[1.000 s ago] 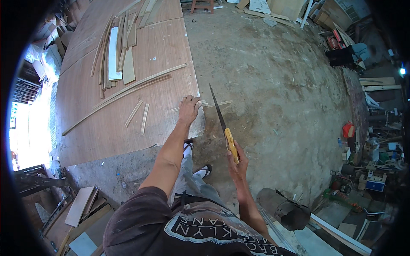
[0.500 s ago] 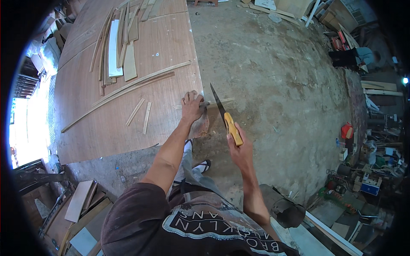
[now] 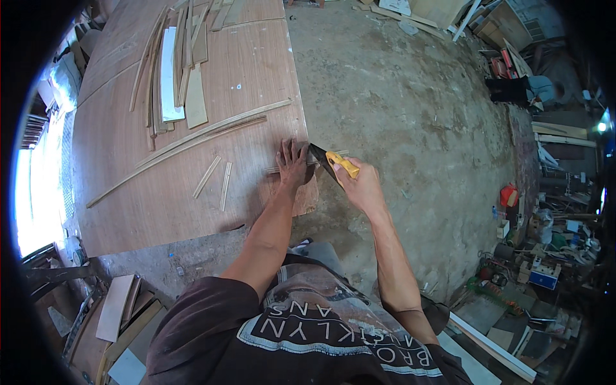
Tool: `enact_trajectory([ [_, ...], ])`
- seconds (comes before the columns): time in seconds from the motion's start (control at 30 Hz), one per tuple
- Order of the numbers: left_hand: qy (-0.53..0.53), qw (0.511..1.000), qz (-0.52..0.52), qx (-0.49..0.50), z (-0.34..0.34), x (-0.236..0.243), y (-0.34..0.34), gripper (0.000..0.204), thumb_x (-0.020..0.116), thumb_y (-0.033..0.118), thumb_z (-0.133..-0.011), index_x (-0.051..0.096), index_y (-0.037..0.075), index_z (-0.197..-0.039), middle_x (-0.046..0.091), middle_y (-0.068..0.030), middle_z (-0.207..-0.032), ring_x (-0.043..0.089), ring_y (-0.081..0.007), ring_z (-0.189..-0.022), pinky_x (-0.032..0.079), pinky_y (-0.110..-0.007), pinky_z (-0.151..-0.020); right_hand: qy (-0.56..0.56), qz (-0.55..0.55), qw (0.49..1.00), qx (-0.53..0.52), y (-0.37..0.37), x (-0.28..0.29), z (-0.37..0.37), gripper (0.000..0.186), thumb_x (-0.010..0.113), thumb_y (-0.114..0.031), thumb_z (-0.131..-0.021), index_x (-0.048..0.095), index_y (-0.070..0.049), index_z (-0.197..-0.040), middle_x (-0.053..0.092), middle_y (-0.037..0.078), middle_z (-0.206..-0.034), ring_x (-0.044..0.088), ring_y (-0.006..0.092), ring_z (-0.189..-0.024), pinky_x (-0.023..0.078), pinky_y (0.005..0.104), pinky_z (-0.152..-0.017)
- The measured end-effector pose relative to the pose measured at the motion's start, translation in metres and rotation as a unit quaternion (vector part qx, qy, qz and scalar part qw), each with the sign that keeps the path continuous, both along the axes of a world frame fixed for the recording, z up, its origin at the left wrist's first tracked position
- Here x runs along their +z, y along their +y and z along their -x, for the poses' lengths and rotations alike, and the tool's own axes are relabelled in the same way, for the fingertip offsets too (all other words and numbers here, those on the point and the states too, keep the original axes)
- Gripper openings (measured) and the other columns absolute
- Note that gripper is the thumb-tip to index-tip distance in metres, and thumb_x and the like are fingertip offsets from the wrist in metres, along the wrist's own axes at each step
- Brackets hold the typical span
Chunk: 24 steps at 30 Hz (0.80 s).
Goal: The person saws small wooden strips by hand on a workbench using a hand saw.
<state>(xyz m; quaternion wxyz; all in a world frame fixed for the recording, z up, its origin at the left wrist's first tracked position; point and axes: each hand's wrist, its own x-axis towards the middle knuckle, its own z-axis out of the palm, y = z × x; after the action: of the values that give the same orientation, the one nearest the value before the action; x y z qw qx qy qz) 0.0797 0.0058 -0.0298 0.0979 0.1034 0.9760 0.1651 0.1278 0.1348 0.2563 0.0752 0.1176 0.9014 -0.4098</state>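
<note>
My left hand point(image 3: 293, 167) lies with fingers spread on the edge of the wood-faced sheet point(image 3: 250, 154), pressing down a thin wooden strip point(image 3: 273, 171). Part of this strip is hidden under the hand, and its far end juts out past the sheet's edge. In my right hand point(image 3: 364, 186) is a handsaw with a yellow handle point(image 3: 345, 164). Its dark blade point(image 3: 319, 153) crosses the strip close beside my left hand; whether the teeth touch the wood, I cannot tell. Two short strips point(image 3: 206, 176) lie to the left of my left forearm.
Long thin strips point(image 3: 192, 142) lie across the sheet, and a pile of slats with a white board point(image 3: 170, 77) rests farther back. Concrete floor point(image 3: 436, 160) spreads to the right. Tools and scrap crowd the far right around a blue box point(image 3: 543, 280). Another person point(image 3: 539, 88) is at the upper right.
The saw has moved up and left from the side, and its blade now lies over the strip. My left hand's fingers have straightened and spread. My view has shifted slightly.
</note>
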Motion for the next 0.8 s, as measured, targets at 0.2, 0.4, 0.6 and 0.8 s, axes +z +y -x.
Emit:
enact_trajectory([
  [0.2,-0.13,0.991,-0.002,-0.018,0.004,0.054,0.007,0.087,0.069,0.044,-0.082,0.024,0.027,-0.154,0.001,-0.0113,-0.164,-0.01,-0.0388,-0.15,0.01,-0.064,-0.115,-0.016,-0.009,1.0,0.014,0.001,-0.007,0.015,0.034,0.066,-0.025,-0.09,0.067,0.005,-0.106,0.067,0.029,-0.087,0.067,0.044,-0.085,0.051,0.0442,-0.074],
  [0.4,-0.15,0.988,-0.026,-0.009,0.005,0.054,0.007,0.084,0.067,0.05,-0.084,0.021,0.04,-0.154,-0.002,-0.0098,-0.164,-0.011,-0.0376,-0.15,0.009,-0.064,-0.115,-0.042,0.0,0.999,0.031,-0.002,-0.011,0.028,0.033,0.065,-0.025,-0.091,0.066,0.006,-0.102,0.067,0.029,-0.086,0.068,0.0425,-0.084,0.051,0.0439,-0.074],
  [0.6,-0.121,0.991,-0.059,-0.009,0.001,0.047,0.007,0.075,0.062,0.04,-0.089,0.023,0.043,-0.153,-0.001,-0.0088,-0.165,-0.008,-0.0387,-0.15,0.013,-0.065,-0.114,-0.058,-0.007,0.996,0.062,0.002,-0.022,0.035,0.034,0.065,-0.025,-0.091,0.066,0.008,-0.1,0.067,0.03,-0.085,0.068,0.0422,-0.083,0.051,0.044,-0.073],
  [0.8,0.155,0.984,0.088,0.004,-0.006,-0.039,0.009,0.087,0.068,0.045,-0.082,0.019,0.046,-0.153,-0.002,-0.0124,-0.164,-0.004,-0.0431,-0.149,0.016,-0.07,-0.11,-0.043,0.013,0.996,0.074,-0.007,-0.019,0.032,0.034,0.066,-0.025,-0.091,0.066,0.009,-0.098,0.067,0.03,-0.084,0.068,0.0426,-0.082,0.051,0.0439,-0.071],
])
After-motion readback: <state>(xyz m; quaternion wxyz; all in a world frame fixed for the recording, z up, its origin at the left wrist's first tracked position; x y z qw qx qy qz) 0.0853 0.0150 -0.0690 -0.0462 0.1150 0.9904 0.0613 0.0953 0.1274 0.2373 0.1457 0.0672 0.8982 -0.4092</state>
